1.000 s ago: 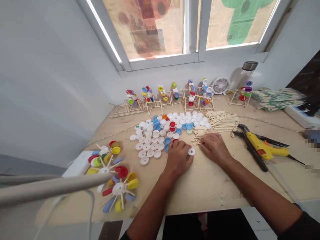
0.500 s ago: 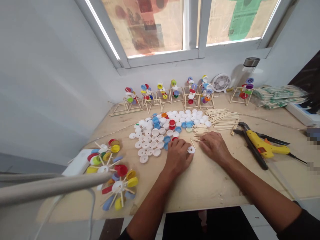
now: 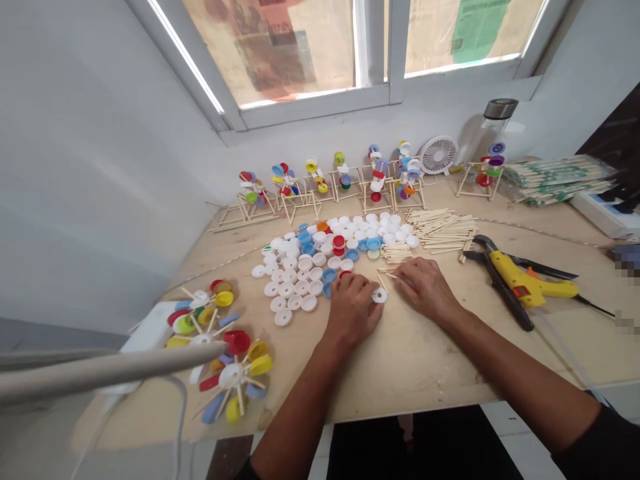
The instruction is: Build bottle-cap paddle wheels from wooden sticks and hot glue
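Observation:
On the tabletop, my left hand (image 3: 354, 308) is closed on the edge of a white bottle cap (image 3: 380, 295) with a hole in its middle. Close to its right, my right hand (image 3: 425, 288) pinches a short wooden stick (image 3: 393, 275) that points toward the cap. Another short stick leans near the cap's upper edge; whether it touches the cap I cannot tell. Just beyond my fingers lies a small pile of short sticks (image 3: 397, 255). Many loose bottle caps (image 3: 301, 287), mostly white with some blue and red, spread out to the left of and behind my left hand.
A yellow glue gun (image 3: 533, 283) lies at right near longer sticks (image 3: 443, 230). Wheels of coloured caps (image 3: 233, 375) sit at left, behind a grey pole (image 3: 110, 373). Stick frames with cap wheels (image 3: 377, 183), a small fan (image 3: 439, 156) and a bottle (image 3: 493, 127) line the wall.
The camera view has shifted slightly, so everything appears a little further left and up. Both hands keep nearly the same pose, with the cap and the stick still in them.

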Demonstrator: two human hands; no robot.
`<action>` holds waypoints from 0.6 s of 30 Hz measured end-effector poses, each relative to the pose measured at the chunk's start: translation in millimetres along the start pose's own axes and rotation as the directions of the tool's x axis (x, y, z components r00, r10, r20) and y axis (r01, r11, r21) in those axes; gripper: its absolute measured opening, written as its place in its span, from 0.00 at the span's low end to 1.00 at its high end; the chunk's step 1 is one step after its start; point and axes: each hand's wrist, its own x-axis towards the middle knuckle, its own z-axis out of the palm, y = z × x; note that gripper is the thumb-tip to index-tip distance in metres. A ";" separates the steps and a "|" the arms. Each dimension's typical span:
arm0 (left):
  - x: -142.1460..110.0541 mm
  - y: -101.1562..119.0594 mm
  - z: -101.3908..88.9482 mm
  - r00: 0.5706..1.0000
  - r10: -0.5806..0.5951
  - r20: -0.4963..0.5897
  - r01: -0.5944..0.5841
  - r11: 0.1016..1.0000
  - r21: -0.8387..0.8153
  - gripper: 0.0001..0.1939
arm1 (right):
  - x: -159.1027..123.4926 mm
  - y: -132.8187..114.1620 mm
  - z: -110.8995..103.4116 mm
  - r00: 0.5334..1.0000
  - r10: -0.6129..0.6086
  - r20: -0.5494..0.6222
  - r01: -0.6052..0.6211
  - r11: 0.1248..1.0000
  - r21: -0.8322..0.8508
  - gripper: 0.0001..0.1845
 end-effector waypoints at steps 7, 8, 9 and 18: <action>-0.3 -1.6 2.0 0.999 0.007 -0.050 -0.007 1.000 -0.001 0.13 | -0.9 -3.7 -3.1 0.998 -0.066 0.011 0.065 0.997 0.051 0.07; -0.4 -1.9 2.2 0.998 0.009 -0.058 -0.009 1.000 0.001 0.12 | -0.9 -3.8 -3.3 0.997 -0.075 0.020 0.073 0.995 0.061 0.06; -0.5 -2.2 2.3 0.998 0.011 -0.063 -0.011 1.000 0.001 0.11 | -0.9 -3.7 -3.3 0.996 -0.083 0.025 0.081 0.995 0.066 0.06; -0.5 -2.7 1.1 0.998 0.019 -0.064 -0.019 1.000 -0.001 0.10 | -1.3 -4.1 -5.9 0.989 -0.131 0.063 0.124 0.987 0.106 0.07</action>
